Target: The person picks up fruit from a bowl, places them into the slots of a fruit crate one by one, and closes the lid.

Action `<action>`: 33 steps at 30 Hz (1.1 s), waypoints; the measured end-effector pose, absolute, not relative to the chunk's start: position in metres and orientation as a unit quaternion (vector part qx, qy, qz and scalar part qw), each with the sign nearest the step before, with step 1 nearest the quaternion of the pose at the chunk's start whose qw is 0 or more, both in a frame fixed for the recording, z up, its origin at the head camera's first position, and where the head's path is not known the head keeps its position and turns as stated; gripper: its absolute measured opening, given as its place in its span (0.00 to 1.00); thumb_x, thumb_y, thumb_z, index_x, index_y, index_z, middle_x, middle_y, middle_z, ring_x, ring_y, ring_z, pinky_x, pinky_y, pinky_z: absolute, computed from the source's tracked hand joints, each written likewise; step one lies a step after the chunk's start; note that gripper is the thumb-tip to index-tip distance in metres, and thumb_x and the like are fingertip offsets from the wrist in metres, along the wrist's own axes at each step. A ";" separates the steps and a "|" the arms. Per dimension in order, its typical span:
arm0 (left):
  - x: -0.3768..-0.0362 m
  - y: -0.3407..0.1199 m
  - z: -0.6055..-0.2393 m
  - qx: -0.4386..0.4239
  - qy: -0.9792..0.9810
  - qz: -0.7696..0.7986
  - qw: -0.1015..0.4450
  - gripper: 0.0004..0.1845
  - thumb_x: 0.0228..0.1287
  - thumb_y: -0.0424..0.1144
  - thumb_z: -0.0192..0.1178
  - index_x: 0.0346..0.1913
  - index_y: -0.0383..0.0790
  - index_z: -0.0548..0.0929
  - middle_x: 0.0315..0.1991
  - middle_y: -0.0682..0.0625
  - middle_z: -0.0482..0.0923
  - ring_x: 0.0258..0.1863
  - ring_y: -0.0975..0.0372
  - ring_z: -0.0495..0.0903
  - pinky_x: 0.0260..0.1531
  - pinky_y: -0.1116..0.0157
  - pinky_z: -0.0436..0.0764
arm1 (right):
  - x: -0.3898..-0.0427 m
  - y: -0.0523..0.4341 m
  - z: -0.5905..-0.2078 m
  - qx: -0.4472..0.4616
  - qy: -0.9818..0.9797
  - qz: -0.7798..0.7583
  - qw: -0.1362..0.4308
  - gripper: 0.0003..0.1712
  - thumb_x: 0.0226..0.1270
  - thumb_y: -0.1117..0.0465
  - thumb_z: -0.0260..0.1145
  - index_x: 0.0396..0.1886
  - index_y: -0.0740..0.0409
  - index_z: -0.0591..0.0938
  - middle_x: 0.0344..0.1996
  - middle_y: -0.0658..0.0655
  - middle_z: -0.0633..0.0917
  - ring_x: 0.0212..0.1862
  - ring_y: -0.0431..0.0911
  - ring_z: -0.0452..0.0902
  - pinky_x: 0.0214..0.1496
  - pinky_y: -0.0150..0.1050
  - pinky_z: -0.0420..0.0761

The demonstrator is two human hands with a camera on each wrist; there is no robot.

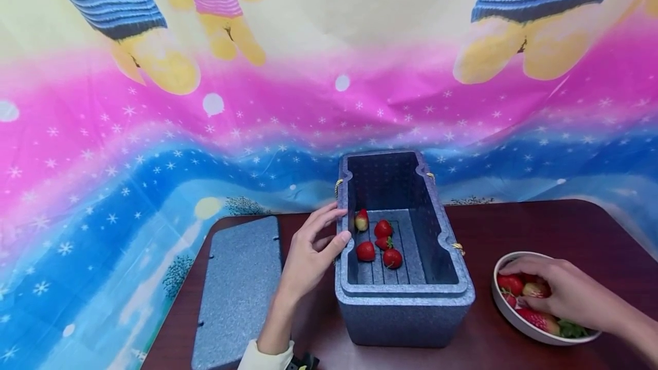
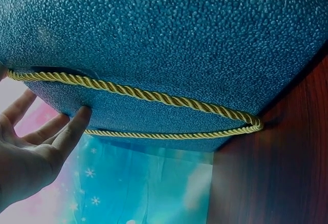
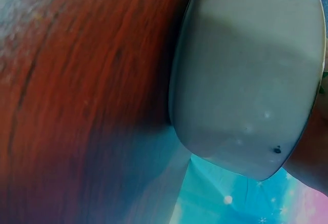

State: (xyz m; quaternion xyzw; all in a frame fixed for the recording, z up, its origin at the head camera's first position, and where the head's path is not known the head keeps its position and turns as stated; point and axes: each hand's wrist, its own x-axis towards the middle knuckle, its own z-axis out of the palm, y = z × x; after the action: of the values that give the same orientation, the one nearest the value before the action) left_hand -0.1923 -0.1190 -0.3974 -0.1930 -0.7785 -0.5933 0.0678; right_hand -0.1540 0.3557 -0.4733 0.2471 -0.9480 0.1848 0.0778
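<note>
1. The left hand point(image 1: 311, 256) rests on the left wall of the open blue-grey foam box point(image 1: 406, 313), its fingers straight and loose, the thumb at the rim; it grips nothing.
2. The right hand point(image 1: 557, 293) reaches into the round white bowl point(image 1: 506, 313) at the right of the dark red wooden surface point(image 1: 514, 221), fingers curled over the strawberries there. Whether it has one pinched I cannot tell.
3. Count: five red strawberries point(image 1: 382, 228) lie on the ribbed floor of the box, the far left one pale on one side. In the bowl at least four strawberries point(image 1: 537, 320) show, with green leaves at the near edge; more may be hidden under the hand.
4. One flat blue-grey foam lid point(image 1: 239, 293) lies on the surface, left of the box and apart from it.
5. The left wrist view alone shows the pebbled outer wall of the box close up, the twisted yellow cord point(image 2: 154, 97) running along it, and the fingertips point(image 2: 82, 115) touching the foam just under that cord.
6. The right wrist view shows only the bowl's smooth white outside standing on the surface, blurred; the berries are out of its sight.
7. Behind hangs a pink, blue and yellow cloth point(image 1: 154, 130) printed with cartoon bears and stars.
</note>
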 end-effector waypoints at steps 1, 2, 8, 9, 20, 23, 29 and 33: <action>-0.192 -0.119 -0.397 -0.193 -0.779 -0.592 0.068 0.23 0.76 0.44 0.68 0.70 0.46 0.83 0.78 0.53 0.72 0.75 0.55 0.77 0.65 0.43 0.83 | -0.154 0.356 -0.473 0.247 -0.948 0.184 0.074 0.30 0.45 0.61 0.89 0.50 0.41 0.89 0.46 0.47 0.90 0.44 0.23 0.76 0.33 0.27 0.78; -0.192 -0.119 -0.398 -0.194 -0.779 -0.592 0.068 0.24 0.76 0.44 0.68 0.70 0.45 0.83 0.78 0.53 0.72 0.75 0.55 0.77 0.64 0.43 0.83 | -0.154 0.356 -0.473 0.247 -0.949 0.185 0.070 0.29 0.46 0.62 0.89 0.50 0.41 0.89 0.46 0.47 0.90 0.42 0.23 0.75 0.33 0.27 0.77; -0.194 -0.118 -0.398 -0.195 -0.778 -0.593 0.069 0.24 0.76 0.44 0.68 0.70 0.44 0.83 0.77 0.53 0.72 0.75 0.57 0.76 0.64 0.45 0.84 | -0.156 0.354 -0.471 0.248 -0.951 0.179 0.055 0.28 0.48 0.64 0.88 0.49 0.43 0.88 0.44 0.46 0.89 0.35 0.24 0.67 0.32 0.28 0.70; -0.194 -0.118 -0.398 -0.195 -0.778 -0.593 0.070 0.24 0.76 0.44 0.68 0.70 0.44 0.83 0.77 0.53 0.72 0.75 0.57 0.76 0.64 0.45 0.84 | -0.157 0.354 -0.471 0.247 -0.951 0.177 0.056 0.28 0.47 0.64 0.88 0.48 0.43 0.88 0.43 0.45 0.88 0.35 0.24 0.67 0.32 0.28 0.70; -0.194 -0.119 -0.398 -0.191 -0.779 -0.593 0.069 0.22 0.76 0.45 0.68 0.69 0.53 0.84 0.77 0.54 0.73 0.74 0.57 0.77 0.64 0.43 0.83 | -0.155 0.349 -0.466 0.231 -0.954 0.190 0.040 0.26 0.50 0.71 0.83 0.49 0.48 0.88 0.36 0.39 0.81 0.25 0.26 0.61 0.28 0.29 0.64; -0.193 -0.119 -0.399 -0.191 -0.778 -0.595 0.065 0.21 0.76 0.45 0.68 0.69 0.54 0.84 0.77 0.54 0.72 0.74 0.57 0.77 0.64 0.42 0.83 | -0.153 0.350 -0.464 0.234 -0.952 0.188 0.055 0.26 0.51 0.69 0.84 0.48 0.45 0.87 0.36 0.37 0.81 0.26 0.26 0.61 0.28 0.29 0.63; -0.193 -0.119 -0.399 -0.191 -0.779 -0.593 0.064 0.23 0.76 0.45 0.68 0.70 0.47 0.83 0.77 0.54 0.72 0.73 0.57 0.78 0.65 0.42 0.83 | -0.149 0.354 -0.459 0.236 -0.948 0.190 0.097 0.30 0.48 0.69 0.86 0.50 0.44 0.87 0.36 0.35 0.84 0.28 0.25 0.64 0.28 0.28 0.66; -0.192 -0.119 -0.398 -0.188 -0.782 -0.591 0.063 0.23 0.76 0.45 0.68 0.71 0.47 0.83 0.77 0.54 0.72 0.73 0.57 0.78 0.65 0.42 0.83 | -0.148 0.357 -0.449 0.236 -0.947 0.176 0.132 0.33 0.43 0.67 0.89 0.50 0.40 0.88 0.39 0.36 0.88 0.34 0.23 0.72 0.28 0.27 0.73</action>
State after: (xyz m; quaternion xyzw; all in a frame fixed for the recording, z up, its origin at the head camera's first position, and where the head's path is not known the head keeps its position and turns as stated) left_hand -0.1922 -0.1190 -0.3978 -0.1883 -0.7819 -0.5909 0.0632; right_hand -0.1485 0.3573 -0.4494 0.2356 -0.9466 0.1761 0.1320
